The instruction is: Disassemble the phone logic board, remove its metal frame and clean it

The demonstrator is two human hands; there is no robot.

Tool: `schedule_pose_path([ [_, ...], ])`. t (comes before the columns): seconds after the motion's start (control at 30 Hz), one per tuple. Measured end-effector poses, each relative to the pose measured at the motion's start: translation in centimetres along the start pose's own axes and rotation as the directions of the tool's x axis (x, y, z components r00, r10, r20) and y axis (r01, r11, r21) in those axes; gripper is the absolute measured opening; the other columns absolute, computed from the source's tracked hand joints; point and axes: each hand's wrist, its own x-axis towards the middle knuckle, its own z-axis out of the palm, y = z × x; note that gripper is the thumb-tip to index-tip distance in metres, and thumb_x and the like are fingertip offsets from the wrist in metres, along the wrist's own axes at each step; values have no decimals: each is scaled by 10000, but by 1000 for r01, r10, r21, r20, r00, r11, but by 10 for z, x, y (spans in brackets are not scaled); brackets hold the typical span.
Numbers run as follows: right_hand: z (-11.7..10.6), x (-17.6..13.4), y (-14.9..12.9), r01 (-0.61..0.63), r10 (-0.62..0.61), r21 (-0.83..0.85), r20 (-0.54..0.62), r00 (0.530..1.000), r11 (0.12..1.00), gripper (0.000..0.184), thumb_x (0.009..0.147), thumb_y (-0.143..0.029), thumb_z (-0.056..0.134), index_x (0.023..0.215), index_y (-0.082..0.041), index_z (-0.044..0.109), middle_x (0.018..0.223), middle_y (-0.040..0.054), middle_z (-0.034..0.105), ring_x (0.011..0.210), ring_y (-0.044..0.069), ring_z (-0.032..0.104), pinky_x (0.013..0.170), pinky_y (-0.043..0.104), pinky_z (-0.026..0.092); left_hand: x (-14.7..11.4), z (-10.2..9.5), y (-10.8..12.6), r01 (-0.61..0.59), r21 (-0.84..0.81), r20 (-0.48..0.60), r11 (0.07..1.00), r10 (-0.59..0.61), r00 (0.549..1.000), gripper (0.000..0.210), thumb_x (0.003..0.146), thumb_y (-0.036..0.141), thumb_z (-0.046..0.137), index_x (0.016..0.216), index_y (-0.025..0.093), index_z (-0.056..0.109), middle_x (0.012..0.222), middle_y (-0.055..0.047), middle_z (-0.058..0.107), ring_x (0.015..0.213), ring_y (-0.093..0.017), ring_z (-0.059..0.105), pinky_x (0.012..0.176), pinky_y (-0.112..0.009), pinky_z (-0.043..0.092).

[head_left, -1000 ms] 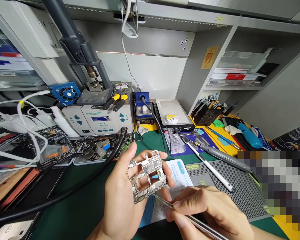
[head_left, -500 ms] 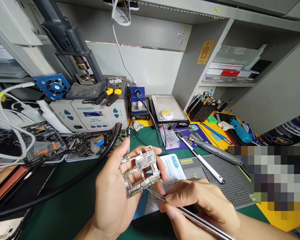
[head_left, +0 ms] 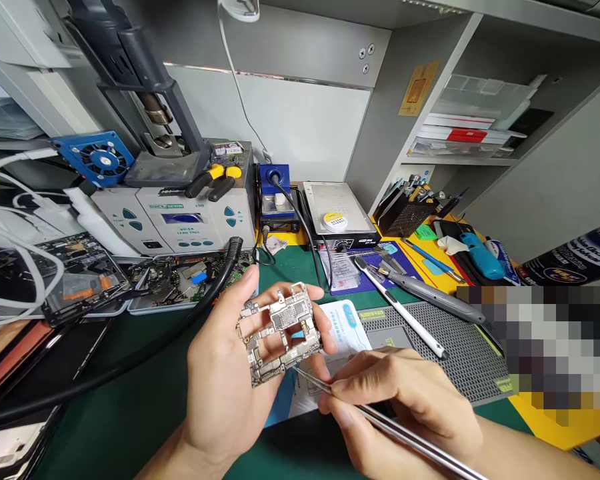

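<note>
A phone circuit board (head_left: 291,315) with cut-out openings lies tilted across the palm and fingers of my left hand (head_left: 225,373), whose fingers curl round its far and right edges. My right hand (head_left: 400,400) pinches metal tweezers (head_left: 375,417) like a pen. Their thin tips point at the lower right edge of the board; whether they touch it I cannot tell. Beneath both hands lies a white and blue printed packet (head_left: 343,327) on the green mat (head_left: 145,413).
A hot-air station (head_left: 180,220) stands at the back left, its black hose (head_left: 145,367) crossing the mat. Behind are a soldering station (head_left: 276,193) and a metal heating plate (head_left: 335,207). To the right lie a white brush (head_left: 405,313), a grey pen-shaped tool (head_left: 435,298) and a perforated grey mat (head_left: 460,367).
The camera view has shifted slightly, so the bench background sits a little higher. Both hands keep nearly the same pose, with the tweezer tips still by the board's lower edge.
</note>
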Motion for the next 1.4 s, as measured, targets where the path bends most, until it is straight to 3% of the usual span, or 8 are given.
schedule_pose_path([
  [0.2, 2, 0, 0, -7, 6, -4, -53, 999, 1000, 290, 755, 10, 681, 969, -182, 707, 771, 37, 797, 634, 151, 770, 650, 179, 633, -1, 1, 1, -4, 3, -1, 1000, 4, 1000, 528, 949, 510, 503, 876, 71, 787, 752, -168, 750, 641, -289, 717, 525, -354, 573],
  [0.57, -1, 1, -4, -33, 32, -31, -22, 999, 999, 283, 745, 33, 673, 944, -167, 702, 735, 35, 785, 647, 160, 774, 658, 189, 646, 1, 3, 2, -8, 30, -60, 1000, 10, 998, 598, 936, 540, 484, 819, 39, 788, 659, -219, 728, 544, -314, 691, 488, -388, 559],
  [0.93, -2, 0, -2, -38, 39, -45, 30, 999, 998, 299, 748, 37, 681, 959, -175, 678, 747, 35, 792, 701, 170, 789, 683, 194, 653, 1, -1, 4, -5, 48, 17, 999, 4, 1000, 623, 949, 562, 451, 841, 48, 784, 681, -222, 736, 542, -314, 704, 524, -384, 559],
  [1.4, -6, 5, -4, 2, 1, -55, 53, 999, 998, 322, 733, 62, 657, 954, -171, 670, 734, 48, 802, 650, 175, 788, 664, 181, 659, 1, 1, 5, -6, 30, -12, 1000, 7, 1000, 607, 958, 544, 438, 852, 51, 776, 658, -221, 734, 533, -304, 706, 504, -376, 581],
])
